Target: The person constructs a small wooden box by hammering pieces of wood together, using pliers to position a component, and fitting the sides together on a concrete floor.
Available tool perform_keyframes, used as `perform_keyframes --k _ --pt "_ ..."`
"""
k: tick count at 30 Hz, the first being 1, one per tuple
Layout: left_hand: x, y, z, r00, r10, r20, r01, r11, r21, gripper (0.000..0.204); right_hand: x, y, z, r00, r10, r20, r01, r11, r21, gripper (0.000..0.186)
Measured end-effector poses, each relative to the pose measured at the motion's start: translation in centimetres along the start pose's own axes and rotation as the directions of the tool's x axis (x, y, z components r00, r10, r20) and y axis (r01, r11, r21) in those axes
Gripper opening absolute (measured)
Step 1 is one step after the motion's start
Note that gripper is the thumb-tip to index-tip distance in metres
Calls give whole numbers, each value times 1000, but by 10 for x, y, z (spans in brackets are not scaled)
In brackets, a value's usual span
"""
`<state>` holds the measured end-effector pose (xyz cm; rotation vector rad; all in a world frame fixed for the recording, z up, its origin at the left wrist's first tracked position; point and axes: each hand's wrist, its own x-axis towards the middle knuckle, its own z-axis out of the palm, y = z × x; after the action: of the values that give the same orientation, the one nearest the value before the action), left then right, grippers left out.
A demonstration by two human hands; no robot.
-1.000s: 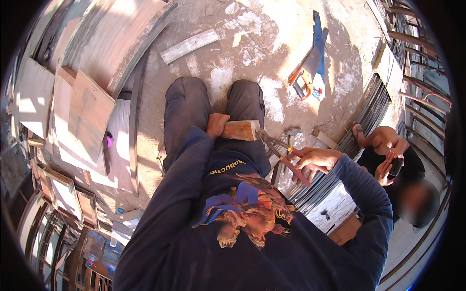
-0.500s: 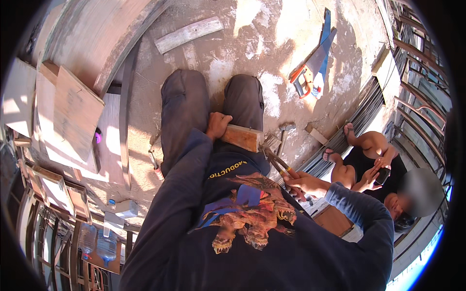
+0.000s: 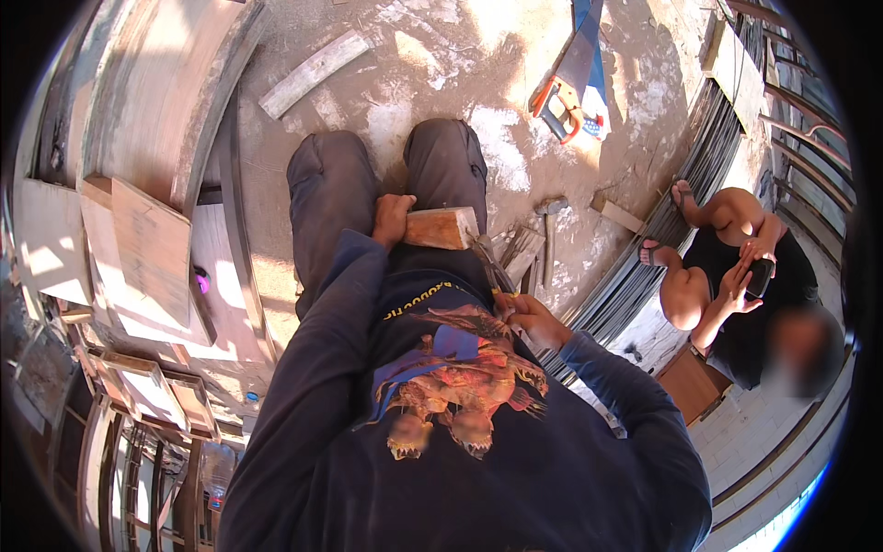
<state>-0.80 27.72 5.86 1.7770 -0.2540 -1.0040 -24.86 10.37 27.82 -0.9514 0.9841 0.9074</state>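
Our left hand (image 3: 393,217) grips the left end of a short wooden block (image 3: 441,228), fingers closed over it; the block lies across our thighs, level and crosswise to the legs. Our right hand (image 3: 535,319) is closed around the handle of a thin metal tool (image 3: 494,270), whose blade slants up to the block's right end; we cannot tell the tool's kind. On the dusty concrete floor (image 3: 441,74), a hammer (image 3: 549,230) lies just right of the block, and a handsaw (image 3: 572,78) lies farther off. A seated person (image 3: 736,285) holds a phone (image 3: 761,276) at right
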Motion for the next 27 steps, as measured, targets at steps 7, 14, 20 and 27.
perform_keyframes --k 7,14,20,27 --pt "1 -11 -5 1000 -11 23 8 995 103 45 2 -38 -38 952 -100 290 122 991 -59 44" --pt "1 -8 -13 994 101 48 -106 989 99 45 -21 -151 -74 900 360 244 -227 867 -443 32" --pt "-1 -5 -7 1000 29 5 -29 998 48 44 -16 -166 -72 861 489 139 -317 730 -605 25" --pt "-5 1 -6 998 -33 60 23 987 157 47 -17 -68 -44 962 223 155 -197 966 -168 18"
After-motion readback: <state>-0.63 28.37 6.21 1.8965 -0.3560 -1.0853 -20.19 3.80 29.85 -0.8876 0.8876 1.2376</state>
